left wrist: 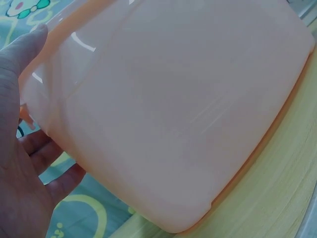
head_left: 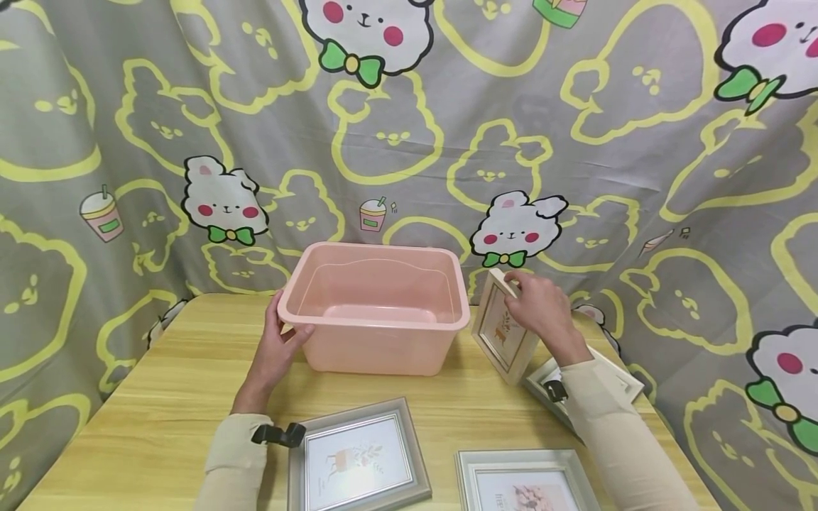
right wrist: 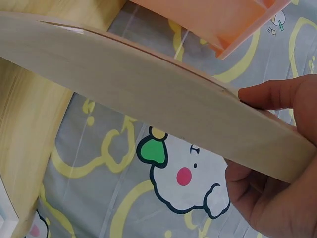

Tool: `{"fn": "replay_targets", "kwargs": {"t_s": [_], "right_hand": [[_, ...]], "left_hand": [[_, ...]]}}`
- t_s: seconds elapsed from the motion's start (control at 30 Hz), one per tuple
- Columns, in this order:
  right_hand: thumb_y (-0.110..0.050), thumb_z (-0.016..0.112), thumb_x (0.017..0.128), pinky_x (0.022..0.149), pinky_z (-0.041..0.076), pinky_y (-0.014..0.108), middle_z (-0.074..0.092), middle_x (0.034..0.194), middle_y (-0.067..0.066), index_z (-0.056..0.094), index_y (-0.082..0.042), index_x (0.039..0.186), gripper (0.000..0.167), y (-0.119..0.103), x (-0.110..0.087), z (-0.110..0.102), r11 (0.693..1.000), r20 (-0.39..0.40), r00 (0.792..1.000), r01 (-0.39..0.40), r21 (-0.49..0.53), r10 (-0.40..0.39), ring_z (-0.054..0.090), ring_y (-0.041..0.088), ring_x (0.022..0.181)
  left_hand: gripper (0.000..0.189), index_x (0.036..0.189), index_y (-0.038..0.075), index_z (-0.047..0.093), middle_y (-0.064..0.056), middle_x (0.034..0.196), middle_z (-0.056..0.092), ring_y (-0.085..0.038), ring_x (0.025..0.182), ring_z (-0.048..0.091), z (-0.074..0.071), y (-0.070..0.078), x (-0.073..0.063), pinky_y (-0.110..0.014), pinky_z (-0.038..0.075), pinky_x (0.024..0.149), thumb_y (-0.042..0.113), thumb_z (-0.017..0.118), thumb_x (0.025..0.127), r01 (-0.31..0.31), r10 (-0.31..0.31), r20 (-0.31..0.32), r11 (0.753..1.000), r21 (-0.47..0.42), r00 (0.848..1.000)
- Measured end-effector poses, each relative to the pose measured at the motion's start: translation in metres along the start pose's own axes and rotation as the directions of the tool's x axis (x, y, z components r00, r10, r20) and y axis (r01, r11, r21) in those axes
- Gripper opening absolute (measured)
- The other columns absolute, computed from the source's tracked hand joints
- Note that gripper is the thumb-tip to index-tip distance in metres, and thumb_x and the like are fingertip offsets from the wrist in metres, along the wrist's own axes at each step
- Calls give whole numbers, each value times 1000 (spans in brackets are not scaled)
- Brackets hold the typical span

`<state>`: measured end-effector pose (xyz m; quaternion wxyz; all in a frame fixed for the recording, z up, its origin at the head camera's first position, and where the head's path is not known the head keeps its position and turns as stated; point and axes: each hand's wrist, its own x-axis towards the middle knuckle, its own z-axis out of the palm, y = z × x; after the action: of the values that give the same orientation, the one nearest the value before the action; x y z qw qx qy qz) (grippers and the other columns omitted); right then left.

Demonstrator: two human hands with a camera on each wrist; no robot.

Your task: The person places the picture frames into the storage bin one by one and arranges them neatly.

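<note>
A pink plastic bin point(head_left: 377, 348) stands on the wooden table toward the back. My left hand point(head_left: 279, 345) grips its left front corner, thumb over the rim and fingers along the outer side; the left wrist view shows the bin wall point(left wrist: 163, 114) close up. On the bin's right, my right hand point(head_left: 540, 305) pinches the top edge of a light wooden picture frame point(head_left: 501, 326), held upright and tilted. In the right wrist view the thumb lies on one face of the picture frame point(right wrist: 148, 94) and the curled fingers on the other. The bin's inside shows only bare pink walls and floor.
A grey picture frame point(head_left: 358, 454) lies flat at front left, and a whitish one point(head_left: 527, 482) at front centre right. Another pale frame point(head_left: 616, 376) lies behind the right forearm, partly hidden. A patterned grey curtain point(head_left: 396, 156) hangs behind the table point(head_left: 160, 397).
</note>
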<state>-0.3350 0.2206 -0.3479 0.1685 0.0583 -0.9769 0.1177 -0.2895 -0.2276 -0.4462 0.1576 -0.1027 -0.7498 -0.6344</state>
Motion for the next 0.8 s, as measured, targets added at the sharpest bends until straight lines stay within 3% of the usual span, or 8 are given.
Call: {"fn": "replay_targets", "kwargs": {"t_s": [0.23, 0.47, 0.8], "right_hand": [[-26, 57, 85, 43, 37, 33, 62, 83, 15, 60, -17, 124, 40, -4, 1, -4, 997, 38, 997, -74, 19, 74, 53, 27, 63], [-24, 53, 84, 44, 34, 34, 49, 67, 9, 57, -18, 124, 41, -5, 2, -4, 991, 71, 989, -130, 25, 128, 49, 26, 60], [-14, 47, 76, 47, 36, 34, 55, 75, 14, 54, -16, 128, 53, -4, 4, -7, 989, 107, 985, -142, 33, 138, 51, 30, 68]], "left_hand": [[86, 156, 22, 6, -11, 154, 28, -6, 129, 35, -1, -1, 0, -8, 42, 95, 11, 63, 93, 1, -1, 8, 1000, 0, 1000], [85, 155, 24, 7, -10, 154, 28, -7, 129, 35, -1, -1, 0, -8, 42, 94, 11, 63, 93, -2, 2, 6, 1000, 3, 1000], [86, 155, 26, 5, -9, 155, 27, -12, 131, 34, -1, -1, 1, -8, 42, 95, 13, 64, 93, 11, -11, 14, 1000, 21, 1000]]}}
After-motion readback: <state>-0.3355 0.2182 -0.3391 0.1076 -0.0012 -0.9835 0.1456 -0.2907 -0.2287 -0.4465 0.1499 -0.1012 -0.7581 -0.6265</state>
